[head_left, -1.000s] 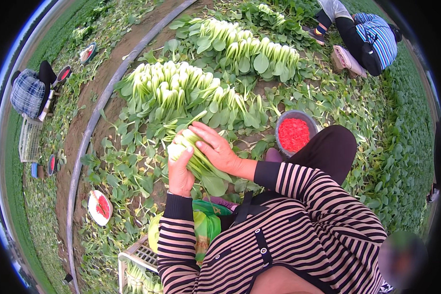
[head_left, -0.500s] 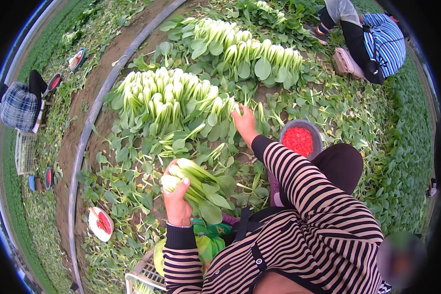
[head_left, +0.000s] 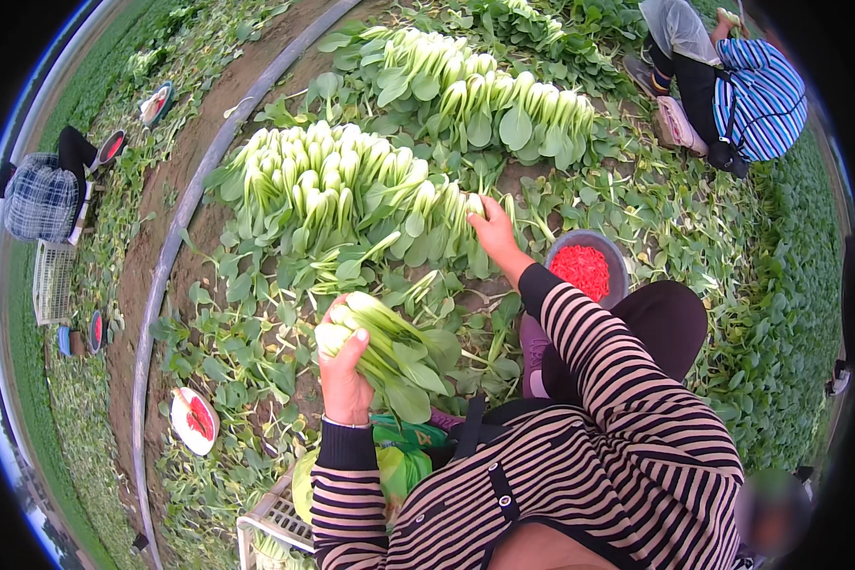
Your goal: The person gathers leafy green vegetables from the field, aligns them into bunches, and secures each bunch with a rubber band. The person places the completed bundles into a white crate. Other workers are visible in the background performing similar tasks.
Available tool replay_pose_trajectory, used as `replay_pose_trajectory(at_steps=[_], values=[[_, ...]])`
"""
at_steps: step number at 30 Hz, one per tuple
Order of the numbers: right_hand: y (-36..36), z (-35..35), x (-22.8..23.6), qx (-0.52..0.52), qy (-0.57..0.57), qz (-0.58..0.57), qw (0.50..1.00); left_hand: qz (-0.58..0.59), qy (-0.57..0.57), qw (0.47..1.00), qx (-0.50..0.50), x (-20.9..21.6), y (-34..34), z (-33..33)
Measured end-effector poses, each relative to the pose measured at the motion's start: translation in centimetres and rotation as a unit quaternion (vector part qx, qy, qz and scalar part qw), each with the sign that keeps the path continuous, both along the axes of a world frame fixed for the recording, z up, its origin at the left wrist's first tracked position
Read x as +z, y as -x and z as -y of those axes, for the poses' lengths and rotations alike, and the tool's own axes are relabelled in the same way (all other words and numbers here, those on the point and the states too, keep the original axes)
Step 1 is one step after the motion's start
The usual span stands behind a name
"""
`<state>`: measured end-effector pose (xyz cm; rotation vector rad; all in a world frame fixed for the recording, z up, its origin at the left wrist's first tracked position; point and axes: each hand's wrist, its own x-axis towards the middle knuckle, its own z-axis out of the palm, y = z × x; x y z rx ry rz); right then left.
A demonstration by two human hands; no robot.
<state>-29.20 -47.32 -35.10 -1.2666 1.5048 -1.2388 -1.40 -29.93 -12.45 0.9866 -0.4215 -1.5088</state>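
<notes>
A small bunch of bok choy (head_left: 387,344) rests in my left hand (head_left: 346,382), white bases toward the fingers and thumb, leaves hanging to the right. My right hand (head_left: 500,234) reaches forward to the right end of the nearer row of bok choy (head_left: 325,176). Its thumb and fingers close round the pale base of one bok choy (head_left: 474,203); part of the grip is hidden by the hand itself. A few loose bok choy stalks (head_left: 356,261) lie between the row and my left hand.
Right of my right arm stands a grey bucket (head_left: 617,275) of red strips. Another bok choy row (head_left: 513,109) lies beyond. A hose (head_left: 166,256) runs along the left. A white crate (head_left: 280,513) and green bag (head_left: 404,470) are close by. Two people (head_left: 43,199) crouch farther off.
My right hand has shifted slightly right along the row's end, its fingers now at a bok choy base there. The left hand keeps its bunch, nearly still. The view has shifted a little.
</notes>
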Motion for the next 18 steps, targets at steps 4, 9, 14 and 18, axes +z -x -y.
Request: replay_pose_trajectory(at_steps=[4,9,14,18], values=[[-6.3,-2.7,9.6,0.144,-0.084,0.197,0.966,0.030,0.002,0.998,0.049,-0.2,-1.5,-1.1],[-11.4,-9.1,20.7,0.347,-0.028,0.205,0.915,0.019,0.022,0.997,0.073,-0.2,-1.5,-1.1],[-13.9,-13.2,22.7,0.322,0.148,-0.020,0.935,-0.002,0.038,0.997,0.069,-0.9,-1.5,-0.9],[-14.5,-13.7,22.1,0.287,0.163,-0.071,0.941,-0.013,0.047,0.997,0.061,-1.0,-1.7,-1.1]])
